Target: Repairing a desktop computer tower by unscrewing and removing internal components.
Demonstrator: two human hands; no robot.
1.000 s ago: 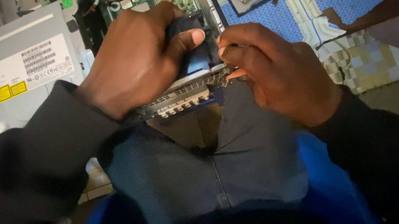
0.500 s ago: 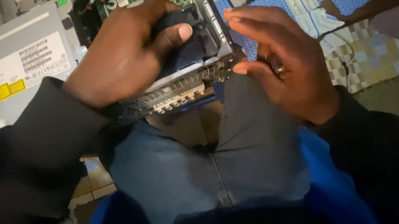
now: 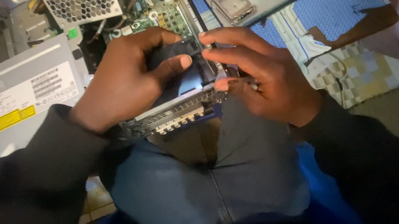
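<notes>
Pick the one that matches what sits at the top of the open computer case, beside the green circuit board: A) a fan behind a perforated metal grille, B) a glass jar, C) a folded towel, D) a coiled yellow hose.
A: a fan grille with a honeycomb of holes sits at the top edge, just left of the green circuit board, above the grey optical drive.

I see the disc drive [image 3: 26, 97] at the frame's left, the fan [image 3: 81, 2] above it, the circuit board [image 3: 162, 16] right of the fan, both hands meeting at centre.
</notes>
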